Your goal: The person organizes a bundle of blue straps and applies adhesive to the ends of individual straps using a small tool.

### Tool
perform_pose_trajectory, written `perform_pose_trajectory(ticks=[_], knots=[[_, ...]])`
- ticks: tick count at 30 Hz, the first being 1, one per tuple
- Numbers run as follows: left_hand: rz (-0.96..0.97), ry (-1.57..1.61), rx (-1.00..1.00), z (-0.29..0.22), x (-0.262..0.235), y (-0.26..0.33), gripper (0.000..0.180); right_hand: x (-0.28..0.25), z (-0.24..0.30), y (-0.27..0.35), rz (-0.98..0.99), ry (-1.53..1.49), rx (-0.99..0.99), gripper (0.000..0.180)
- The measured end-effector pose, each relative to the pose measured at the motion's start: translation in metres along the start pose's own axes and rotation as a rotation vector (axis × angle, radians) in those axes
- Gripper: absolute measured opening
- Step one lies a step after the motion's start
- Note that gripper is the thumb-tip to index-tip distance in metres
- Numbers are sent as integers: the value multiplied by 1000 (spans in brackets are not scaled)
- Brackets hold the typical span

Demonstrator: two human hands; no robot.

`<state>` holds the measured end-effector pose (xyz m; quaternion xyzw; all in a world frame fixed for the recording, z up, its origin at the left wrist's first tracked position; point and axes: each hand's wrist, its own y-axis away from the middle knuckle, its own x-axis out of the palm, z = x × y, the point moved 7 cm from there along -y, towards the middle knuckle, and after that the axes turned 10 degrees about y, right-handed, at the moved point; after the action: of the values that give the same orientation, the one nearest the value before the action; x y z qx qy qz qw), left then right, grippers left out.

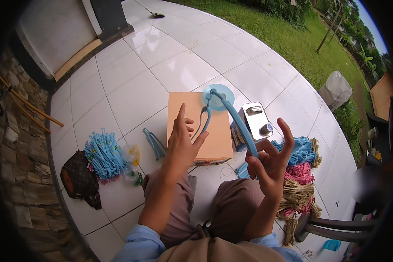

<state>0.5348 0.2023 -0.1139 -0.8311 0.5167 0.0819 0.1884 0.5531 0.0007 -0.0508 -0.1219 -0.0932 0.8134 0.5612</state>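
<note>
My right hand (268,168) pinches one end of a light-blue strap (236,115) between thumb and fingers, with the index finger raised. The strap slants up to a knot above a translucent blue disc (225,94) at the far edge of a peach-coloured box (185,111). From the knot a narrow blue loop (208,120) hangs towards my left hand (185,142). That hand is open above the box, fingers stretched and thumb apart, the loop beside its thumb. Whether they touch is hard to tell.
Left of the box lie a folded blue strap (154,143), a bundle of blue straps (104,153) and a brown bag (79,177). To the right stand a metal-lidded tin (255,120) carrying a small round container (267,129), and blue, pink (299,173) and beige bundles (298,194).
</note>
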Motion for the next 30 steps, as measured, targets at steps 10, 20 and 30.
perform_pose_trajectory(ticks=[10,20,30], knots=[[778,390,164,-115,24,30,58,-17,107,-4,293,668,-394,84],[185,656,35,-87,78,52,56,-15,7,16,-151,-165,-30,67],[58,244,227,-67,65,64,37,-3,-26,8,-296,-73,44,32]])
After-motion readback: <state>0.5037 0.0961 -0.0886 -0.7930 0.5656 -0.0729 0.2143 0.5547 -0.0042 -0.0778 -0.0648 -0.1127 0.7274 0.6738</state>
